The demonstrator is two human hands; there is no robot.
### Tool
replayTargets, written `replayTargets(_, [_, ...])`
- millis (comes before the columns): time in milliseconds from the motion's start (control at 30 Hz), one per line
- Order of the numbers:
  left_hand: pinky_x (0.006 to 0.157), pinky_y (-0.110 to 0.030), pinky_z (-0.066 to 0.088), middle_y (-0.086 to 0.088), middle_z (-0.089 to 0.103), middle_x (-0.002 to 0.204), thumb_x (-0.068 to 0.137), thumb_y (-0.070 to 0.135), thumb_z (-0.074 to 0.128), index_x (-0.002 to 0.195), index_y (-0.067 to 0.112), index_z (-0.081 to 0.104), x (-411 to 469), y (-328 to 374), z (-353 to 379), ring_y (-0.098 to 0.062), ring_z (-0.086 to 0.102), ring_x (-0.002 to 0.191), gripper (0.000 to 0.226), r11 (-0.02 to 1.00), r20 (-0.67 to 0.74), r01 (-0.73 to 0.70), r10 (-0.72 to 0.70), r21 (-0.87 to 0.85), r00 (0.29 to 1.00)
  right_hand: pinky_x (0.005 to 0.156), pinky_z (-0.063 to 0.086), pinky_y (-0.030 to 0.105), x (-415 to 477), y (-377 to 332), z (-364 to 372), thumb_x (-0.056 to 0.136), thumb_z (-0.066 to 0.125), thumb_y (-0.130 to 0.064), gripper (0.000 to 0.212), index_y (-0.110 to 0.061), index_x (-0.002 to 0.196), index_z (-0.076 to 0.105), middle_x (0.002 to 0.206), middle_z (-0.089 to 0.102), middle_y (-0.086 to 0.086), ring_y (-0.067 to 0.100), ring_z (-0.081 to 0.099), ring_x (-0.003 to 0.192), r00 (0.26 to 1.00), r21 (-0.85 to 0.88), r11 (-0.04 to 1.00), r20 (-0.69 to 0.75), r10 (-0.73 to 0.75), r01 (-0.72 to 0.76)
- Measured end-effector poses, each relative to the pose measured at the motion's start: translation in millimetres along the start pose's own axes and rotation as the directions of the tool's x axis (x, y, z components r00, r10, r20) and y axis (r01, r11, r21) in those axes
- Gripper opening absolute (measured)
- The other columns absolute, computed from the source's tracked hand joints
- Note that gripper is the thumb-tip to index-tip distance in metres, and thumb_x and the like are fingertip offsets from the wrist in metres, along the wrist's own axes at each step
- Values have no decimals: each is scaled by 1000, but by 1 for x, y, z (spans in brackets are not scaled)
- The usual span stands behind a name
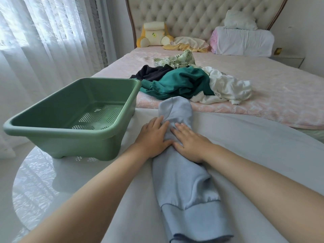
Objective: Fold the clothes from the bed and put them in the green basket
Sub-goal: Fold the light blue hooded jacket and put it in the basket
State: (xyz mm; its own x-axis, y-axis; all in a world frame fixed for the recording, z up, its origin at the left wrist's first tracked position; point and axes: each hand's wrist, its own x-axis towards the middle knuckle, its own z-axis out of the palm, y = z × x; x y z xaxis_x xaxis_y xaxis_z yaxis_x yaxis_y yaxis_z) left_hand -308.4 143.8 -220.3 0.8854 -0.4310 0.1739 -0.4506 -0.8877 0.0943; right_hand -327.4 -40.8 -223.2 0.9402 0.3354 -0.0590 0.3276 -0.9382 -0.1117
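The green basket (pixel 57 133) is being supported on the left, empty, nearer the left hand (pixel 154 135) than the right. The light blue garment (pixel 184 183) is being pressed flat on the white sheet (pixel 245 146) by the left hand and the right hand (pixel 190 143), fingers straight, slightly spread, pinching nothing. Its long axis is being held pointing away from the person, toward the unfolded pile (pixel 184 83) on the bed (pixel 271 106).

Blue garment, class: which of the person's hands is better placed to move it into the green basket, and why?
Probably the left hand. It rests on the blue garment on the side nearest the green basket; the right hand would have to cross over.
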Motion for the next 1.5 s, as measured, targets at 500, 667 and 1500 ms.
replayTargets(500, [123,-45,-2,4,-16,165,78,88,36,158,26,-10,-76,34,-23,-17,-15,151,111,990,464,-140,130,-12,876,125,3,31,-67,-14,-19,99,15,-50,72,-14,161,11,169,4,1,12,0,155,994,26,996,-72,-84,86])
replayTargets(667, [123,-44,4,-1,4,166,87,74,46,158,25,14,-97,41,-32,-19,0,152,92,982,270,-187,183,-8,946,118,-6,17,-114,-15,-12,109,31,-35,61,-19,161,4,168,0,-4,7,-4,154,990,110,986,46,-130,124])
replayTargets(1500, [91,-22,43,9,71,94,82,26,69,94,30,81,-113,127,-46,-15,61,96,18,829,-139,-521,503,-202,853,121,22,32,-96,24,-3,98,52,-10,66,-41,153,34,164,22,-16,2,20,150,991,90,988,39,-128,125])
